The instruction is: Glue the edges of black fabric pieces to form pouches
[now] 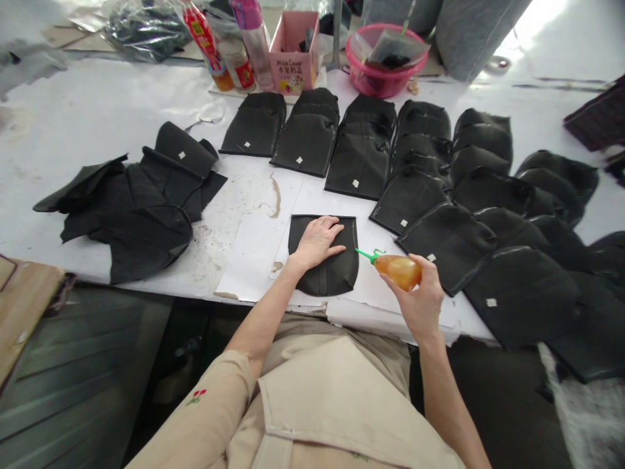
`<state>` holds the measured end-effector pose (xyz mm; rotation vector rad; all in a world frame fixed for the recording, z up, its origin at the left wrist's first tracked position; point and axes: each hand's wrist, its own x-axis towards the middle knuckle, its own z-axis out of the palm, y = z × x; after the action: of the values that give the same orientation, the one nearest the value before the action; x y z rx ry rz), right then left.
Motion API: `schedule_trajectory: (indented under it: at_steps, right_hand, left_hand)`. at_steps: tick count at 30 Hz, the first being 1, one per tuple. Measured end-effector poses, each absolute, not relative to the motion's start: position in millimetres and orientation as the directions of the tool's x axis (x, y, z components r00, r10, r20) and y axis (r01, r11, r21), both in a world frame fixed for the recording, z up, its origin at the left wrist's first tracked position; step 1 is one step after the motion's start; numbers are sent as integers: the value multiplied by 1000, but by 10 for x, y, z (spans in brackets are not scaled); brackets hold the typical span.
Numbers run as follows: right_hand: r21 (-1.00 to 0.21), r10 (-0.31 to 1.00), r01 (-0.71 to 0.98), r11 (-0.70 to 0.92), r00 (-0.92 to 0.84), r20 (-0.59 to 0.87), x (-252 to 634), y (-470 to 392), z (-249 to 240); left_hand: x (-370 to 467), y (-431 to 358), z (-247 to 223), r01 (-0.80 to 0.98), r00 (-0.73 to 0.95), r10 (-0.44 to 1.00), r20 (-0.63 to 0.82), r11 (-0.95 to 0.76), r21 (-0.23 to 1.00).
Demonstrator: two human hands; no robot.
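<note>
A black rounded leather-like piece (325, 277) lies flat on the white paper near the table's front edge. My left hand (319, 242) rests on it with the fingers spread. In my right hand (424, 299) is a squeeze glue bottle (398, 270) with amber contents and a green nozzle, held tilted. Its nozzle tip is at the piece's right edge, where a thin line of glue shows; whether the tip touches cannot be made out. Just right of the bottle lies a similar black piece (446, 244) with a small white tag.
Overlapping rows of black pieces (364, 156) spread across the back and right. A loose pile of black pieces (141, 208) lies at left. Along the back stand a pink box (295, 55), a pink basin (381, 81), a red bottle (202, 39) and a jar (237, 65).
</note>
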<state>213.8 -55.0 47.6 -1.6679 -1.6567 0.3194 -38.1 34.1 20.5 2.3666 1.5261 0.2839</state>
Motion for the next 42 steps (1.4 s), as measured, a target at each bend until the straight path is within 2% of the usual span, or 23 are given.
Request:
schedule_trajectory:
  at_steps: [16,22,26,28,32,42]
  right_hand:
    - [-671,954,739,63,152,258,2201,-897,536]
    - [-695,960,718,38,167,225,2210,-966,492]
    - [-703,961,710,39,167,222,2227,-982,463]
    - [-706,960,707,47,163,227,2236,-997,461]
    - [-708,960,704,57,155,232,2247,-1049,477]
    - [-711,963,703,22,176,204,2242,-1219,491]
  left_hand:
    - [-395,353,142,841,420,907,15,-396,369]
    - [-437,244,227,782,388,918,78,-373,500]
    - [-447,-42,344,661,580,813,53,-507,553]
    - [-435,-185,359,637,642,766,12,-543,547]
    - [-410,-327,325,682,637,770,-29,-545,487]
    - [-416,-317,269,684,632,775,-16,-549,480]
